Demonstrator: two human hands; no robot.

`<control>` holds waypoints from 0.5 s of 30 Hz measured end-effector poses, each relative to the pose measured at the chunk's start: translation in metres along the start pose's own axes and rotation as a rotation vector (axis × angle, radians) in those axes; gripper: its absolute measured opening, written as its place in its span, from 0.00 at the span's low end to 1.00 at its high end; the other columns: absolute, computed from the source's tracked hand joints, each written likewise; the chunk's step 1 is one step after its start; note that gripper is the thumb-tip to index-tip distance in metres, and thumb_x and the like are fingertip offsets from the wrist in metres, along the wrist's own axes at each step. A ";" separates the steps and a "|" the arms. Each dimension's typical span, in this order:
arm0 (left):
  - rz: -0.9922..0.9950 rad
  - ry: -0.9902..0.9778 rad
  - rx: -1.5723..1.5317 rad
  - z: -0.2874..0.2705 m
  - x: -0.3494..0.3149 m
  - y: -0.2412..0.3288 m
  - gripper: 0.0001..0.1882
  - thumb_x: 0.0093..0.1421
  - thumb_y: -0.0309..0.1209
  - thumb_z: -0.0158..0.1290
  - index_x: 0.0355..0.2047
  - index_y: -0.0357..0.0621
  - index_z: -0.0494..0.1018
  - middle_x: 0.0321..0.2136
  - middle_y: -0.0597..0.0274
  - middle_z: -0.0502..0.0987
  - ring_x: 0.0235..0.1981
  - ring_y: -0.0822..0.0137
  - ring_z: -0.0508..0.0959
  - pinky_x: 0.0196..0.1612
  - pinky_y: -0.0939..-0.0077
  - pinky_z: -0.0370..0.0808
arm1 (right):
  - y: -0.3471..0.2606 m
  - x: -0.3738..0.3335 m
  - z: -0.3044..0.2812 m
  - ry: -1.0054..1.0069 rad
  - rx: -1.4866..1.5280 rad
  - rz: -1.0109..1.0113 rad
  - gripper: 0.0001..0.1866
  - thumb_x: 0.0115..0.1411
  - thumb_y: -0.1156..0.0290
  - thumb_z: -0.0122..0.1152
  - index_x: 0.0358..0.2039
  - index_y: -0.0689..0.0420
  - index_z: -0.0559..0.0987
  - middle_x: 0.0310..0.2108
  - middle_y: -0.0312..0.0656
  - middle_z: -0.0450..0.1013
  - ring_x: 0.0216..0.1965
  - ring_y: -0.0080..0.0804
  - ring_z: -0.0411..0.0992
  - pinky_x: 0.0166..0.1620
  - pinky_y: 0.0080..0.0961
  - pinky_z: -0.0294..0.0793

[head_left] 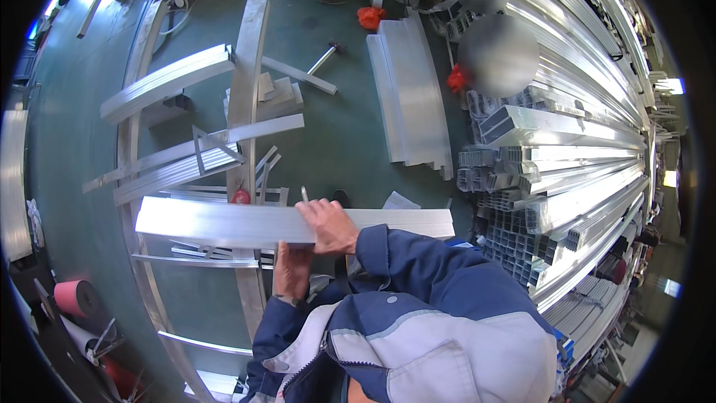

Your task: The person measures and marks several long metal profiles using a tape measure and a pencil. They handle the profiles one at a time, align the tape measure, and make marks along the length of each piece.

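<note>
Our long silvery metal profile (212,222), smooth and shiny, lying crosswise beneath our right hand (329,225), reaching well out to its left, its near edge at our left hand (292,272), a slim pale stick (304,194) poking up from our right hand's grasp

Right hand (332,227) on a silvery metal bar (216,222), pen-like stick (304,194) in its fingers (312,211), left hand (292,272) at the near edge

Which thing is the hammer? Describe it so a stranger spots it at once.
Find the green floor ahead of the person's right hand. Look straight up the picture from that hand to a narrow, slanting silver bar. Beside it, the hammer has a pale handle and dark head, unlike the plain silver bar.
</note>
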State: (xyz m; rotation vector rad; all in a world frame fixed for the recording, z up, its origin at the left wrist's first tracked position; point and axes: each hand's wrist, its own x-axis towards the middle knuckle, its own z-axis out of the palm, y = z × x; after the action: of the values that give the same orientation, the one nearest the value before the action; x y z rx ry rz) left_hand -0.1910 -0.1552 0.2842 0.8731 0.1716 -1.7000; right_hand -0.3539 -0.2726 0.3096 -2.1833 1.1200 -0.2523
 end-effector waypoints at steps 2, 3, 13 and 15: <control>-0.037 -0.052 0.127 0.029 0.026 -0.004 0.28 0.72 0.47 0.52 0.65 0.45 0.64 0.60 0.58 0.71 0.62 0.60 0.71 0.66 0.58 0.66 | 0.023 -0.001 -0.020 0.039 0.015 0.102 0.49 0.42 0.54 0.75 0.62 0.64 0.68 0.48 0.53 0.73 0.48 0.50 0.72 0.50 0.43 0.69; -0.046 -0.063 0.223 0.046 0.035 -0.004 0.26 0.72 0.47 0.51 0.63 0.45 0.67 0.59 0.59 0.73 0.60 0.61 0.72 0.63 0.61 0.70 | 0.030 -0.004 -0.034 0.038 0.051 0.171 0.49 0.44 0.52 0.76 0.62 0.64 0.68 0.49 0.53 0.73 0.51 0.51 0.72 0.52 0.45 0.69; -0.170 -0.118 1.062 0.158 0.101 0.046 0.28 0.67 0.30 0.60 0.63 0.31 0.67 0.51 0.55 0.78 0.51 0.68 0.78 0.56 0.74 0.75 | 0.110 -0.048 -0.090 0.237 0.241 0.560 0.55 0.39 0.52 0.80 0.65 0.64 0.64 0.53 0.57 0.71 0.56 0.57 0.69 0.60 0.45 0.69; 0.056 -0.345 1.008 0.221 0.093 0.087 0.21 0.68 0.23 0.56 0.60 0.32 0.71 0.48 0.60 0.77 0.48 0.73 0.76 0.53 0.79 0.74 | 0.123 -0.057 -0.099 0.264 0.248 0.631 0.55 0.40 0.52 0.80 0.64 0.65 0.64 0.52 0.57 0.71 0.55 0.57 0.70 0.59 0.45 0.70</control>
State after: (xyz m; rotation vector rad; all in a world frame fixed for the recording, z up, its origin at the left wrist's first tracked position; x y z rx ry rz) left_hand -0.2200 -0.3743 0.4114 1.2431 -1.0114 -1.8313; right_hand -0.5129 -0.3255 0.3140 -1.5173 1.7554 -0.3768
